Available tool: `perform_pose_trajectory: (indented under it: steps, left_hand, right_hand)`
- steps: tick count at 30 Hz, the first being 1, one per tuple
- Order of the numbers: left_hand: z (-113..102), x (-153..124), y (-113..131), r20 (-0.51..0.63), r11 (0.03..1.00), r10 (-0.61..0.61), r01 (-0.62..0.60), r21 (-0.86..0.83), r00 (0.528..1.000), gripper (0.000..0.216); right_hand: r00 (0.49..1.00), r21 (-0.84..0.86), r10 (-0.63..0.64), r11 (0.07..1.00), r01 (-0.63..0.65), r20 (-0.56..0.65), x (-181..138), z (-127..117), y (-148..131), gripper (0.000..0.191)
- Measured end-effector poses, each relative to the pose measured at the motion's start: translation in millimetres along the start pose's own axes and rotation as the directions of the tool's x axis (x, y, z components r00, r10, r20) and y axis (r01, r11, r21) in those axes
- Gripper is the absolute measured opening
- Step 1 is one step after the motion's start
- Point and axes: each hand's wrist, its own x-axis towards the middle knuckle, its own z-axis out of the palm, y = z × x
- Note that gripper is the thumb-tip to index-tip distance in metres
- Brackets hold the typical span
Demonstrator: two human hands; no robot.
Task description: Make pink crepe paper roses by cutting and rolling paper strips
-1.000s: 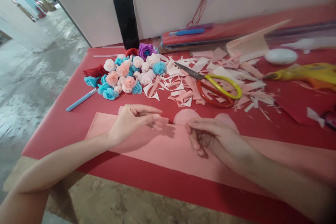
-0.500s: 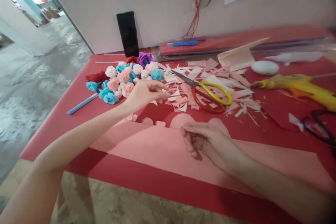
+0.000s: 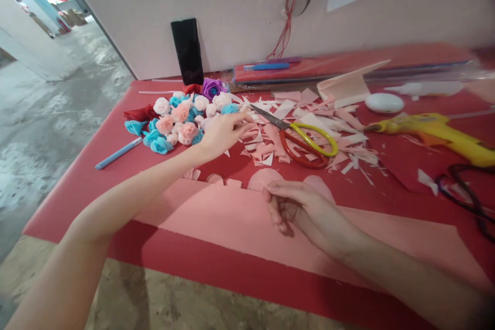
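Note:
My left hand (image 3: pixel 226 134) reaches over the near edge of a heap of pink and white paper scraps (image 3: pixel 266 136), fingers stretched forward and a little apart, with nothing visible in them. Just left of it lies a cluster of paper flowers (image 3: pixel 180 118) in white, peach, blue, red and purple. My right hand (image 3: pixel 301 209) hovers above a long pink paper sheet (image 3: pixel 216 216), fingers curled and fingertips drawn together; whatever they may hold is hidden. Beyond its fingertips lies a round pink paper piece (image 3: pixel 263 178). Scissors (image 3: pixel 290 129) with yellow and red handles rest on the scraps.
A yellow glue gun (image 3: pixel 436 131) and dark-handled scissors (image 3: pixel 464 185) lie at the right, near a white oval object (image 3: pixel 384 103). At the back, a phone (image 3: pixel 188 51) leans on the wall. A blue pen-like stick (image 3: pixel 118 153) lies near the table's left edge.
My left hand has moved right, away from the flowers and farther over the scraps. My right hand stays nearly in place, fingers still curled. The view has shifted slightly.

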Motion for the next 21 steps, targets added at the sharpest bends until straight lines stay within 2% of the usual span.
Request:
perform_pose_trajectory:
  steps: [4, 9, 11, 13, 15, 19, 21]
  left_hand:
    - [-0.3, -1.4, -1.1, -0.021, 0.988, 0.124, -0.121, 0.098, 0.992, 0.017]
    - [-5.4, -10.7, -4.1, 0.017, 0.996, 0.083, -0.084, 0.028, 0.996, 0.030]
    - [-8.3, -18.2, -7.6, -0.023, 0.989, 0.149, -0.149, -0.003, 0.989, 0.038]
    - [-10.9, -29.1, -11.1, -0.067, 0.958, 0.285, -0.285, 0.015, 0.956, 0.039]
    - [-12.6, -43.5, -12.8, -0.018, 0.913, 0.401, -0.398, 0.084, 0.916, 0.036]
    - [-13.2, -75.3, -7.4, 0.151, 0.825, 0.515, -0.535, 0.180, 0.844, 0.018]
    - [-13.6, -87.2, -1.9, 0.152, 0.817, 0.509, -0.531, 0.225, 0.847, 0.017]
  right_hand:
    - [1.000, -0.002, 0.002, 1.000, -0.002, -0.010, -0.7, 1.3, -0.1, 0.021]
    - [1.000, -0.007, 0.004, 1.000, -0.004, -0.012, -0.5, 2.3, -0.6, 0.021]
    - [1.000, -0.008, 0.003, 1.000, -0.003, -0.016, -0.3, 2.6, -1.1, 0.022]
    - [1.000, -0.009, 0.003, 1.000, -0.003, -0.018, -0.2, 2.8, -1.7, 0.022]
    - [1.000, -0.010, -0.001, 1.000, 0.001, -0.018, -0.3, 2.9, -2.1, 0.021]
    - [1.000, -0.017, -0.012, 1.000, 0.011, -0.012, -0.3, 2.5, -1.9, 0.021]
    - [1.000, -0.022, -0.012, 1.000, 0.012, -0.007, -0.2, 2.2, -1.3, 0.021]
